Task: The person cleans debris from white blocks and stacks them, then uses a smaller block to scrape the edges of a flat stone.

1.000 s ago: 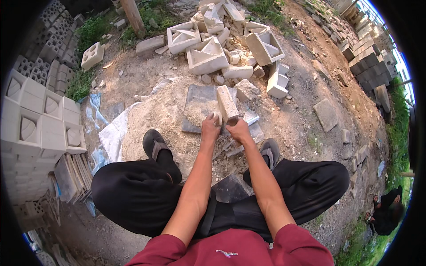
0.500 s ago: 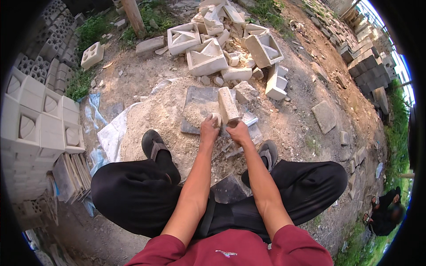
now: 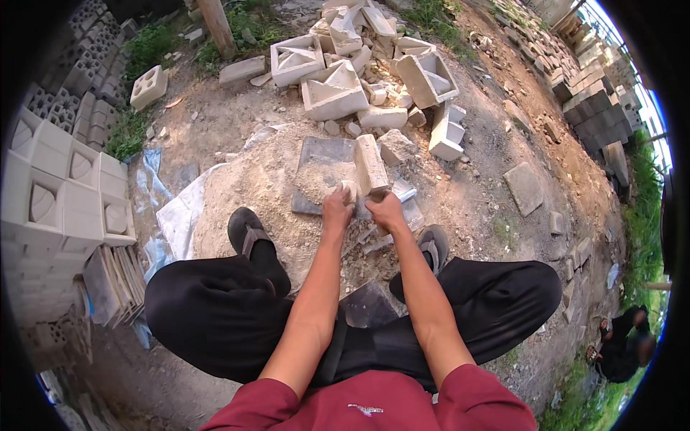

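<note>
My left hand [image 3: 336, 208] is closed around a small pale chunk of block [image 3: 349, 189] at the near edge of a dark flat slab [image 3: 320, 151]. Pale crumbs and powder [image 3: 323, 182] lie on that slab. Beside it, my right hand [image 3: 386, 210] is closed at the near end of an oblong pale block [image 3: 369, 161]. The fingers are partly hidden under that end. A rough broken lump [image 3: 397, 147] rests just right of the block. Both forearms reach forward between my bent knees.
Broken hollow blocks [image 3: 334, 92] are heaped ahead. Pale rubble powder [image 3: 241, 194] spreads left, beside a white sheet [image 3: 188, 205]. Stacked white blocks [image 3: 83, 205] and leaning boards [image 3: 118, 280] stand far left. At the lower right, a person in dark clothes [image 3: 624, 345] sits near grass.
Both hands and the oblong block stay almost in place. The block's far end sits very slightly higher in view, and the whole view has shifted a little.
</note>
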Demonstrator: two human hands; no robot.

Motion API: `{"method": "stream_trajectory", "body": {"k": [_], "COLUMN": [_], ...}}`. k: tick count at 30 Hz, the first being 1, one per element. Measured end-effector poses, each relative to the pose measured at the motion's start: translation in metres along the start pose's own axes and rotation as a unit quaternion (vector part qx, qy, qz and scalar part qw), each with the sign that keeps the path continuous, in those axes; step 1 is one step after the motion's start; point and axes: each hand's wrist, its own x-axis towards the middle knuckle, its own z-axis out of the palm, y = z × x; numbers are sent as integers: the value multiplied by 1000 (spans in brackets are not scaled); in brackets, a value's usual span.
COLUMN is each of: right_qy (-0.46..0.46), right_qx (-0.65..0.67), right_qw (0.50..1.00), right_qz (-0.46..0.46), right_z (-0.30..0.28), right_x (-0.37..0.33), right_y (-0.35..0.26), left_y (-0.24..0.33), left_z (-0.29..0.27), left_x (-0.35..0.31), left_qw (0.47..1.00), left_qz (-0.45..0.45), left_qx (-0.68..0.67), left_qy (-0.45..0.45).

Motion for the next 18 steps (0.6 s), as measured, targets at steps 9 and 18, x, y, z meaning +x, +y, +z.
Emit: {"method": "stream_trajectory", "body": {"k": [9,18], "right_qy": [3,25], "right_qx": [-117,40], "right_qw": [993,999], "right_qz": [-3,16], "right_z": [3,0], "right_x": [-9,0], "right_y": [-6,-19], "left_y": [10,-7], "left_z": [1,2], "left_x": [-7,-3], "left_qw": [999,1000], "left_qz": [-50,-15], "left_qx": [-2,-14], "left_qy": [-1,18]}}
